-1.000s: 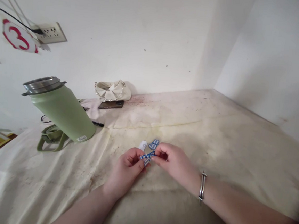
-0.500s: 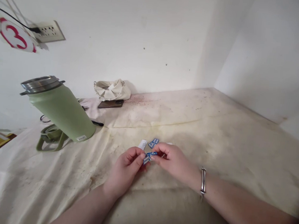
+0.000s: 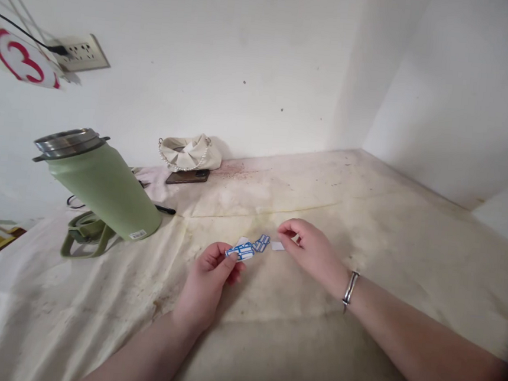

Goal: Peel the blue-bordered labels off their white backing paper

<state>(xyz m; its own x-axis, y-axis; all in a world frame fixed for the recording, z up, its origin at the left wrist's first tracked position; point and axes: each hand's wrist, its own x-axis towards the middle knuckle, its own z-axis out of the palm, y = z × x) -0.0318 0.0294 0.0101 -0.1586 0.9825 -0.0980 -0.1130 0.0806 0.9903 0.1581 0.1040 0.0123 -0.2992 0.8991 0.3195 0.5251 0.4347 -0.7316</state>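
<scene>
Between its thumb and fingers, my left hand (image 3: 211, 270) grips a flat blue-and-white sticker piece (image 3: 240, 251). A smaller blue-and-white piece (image 3: 261, 243) lies on the cloth just right of it. Behind the held piece, part of a white paper (image 3: 243, 240) shows. My right hand (image 3: 305, 240) is apart from the left, its thumb and index finger drawn together beside a white paper piece (image 3: 277, 246). Whatever may be between those fingertips is too small to make out.
A green tumbler (image 3: 107, 186) without its lid stands at left, a green lid with handle (image 3: 84, 236) beside it. Farther back are a black pen (image 3: 165, 210), a phone (image 3: 187, 177) and a white pearl-chained bag (image 3: 192, 152). A wrinkled cloth (image 3: 311, 349) covers the table.
My right hand has left the blue-and-white piece and moved right and slightly away. The piece stays in my left hand, now showing its printed face more fully.
</scene>
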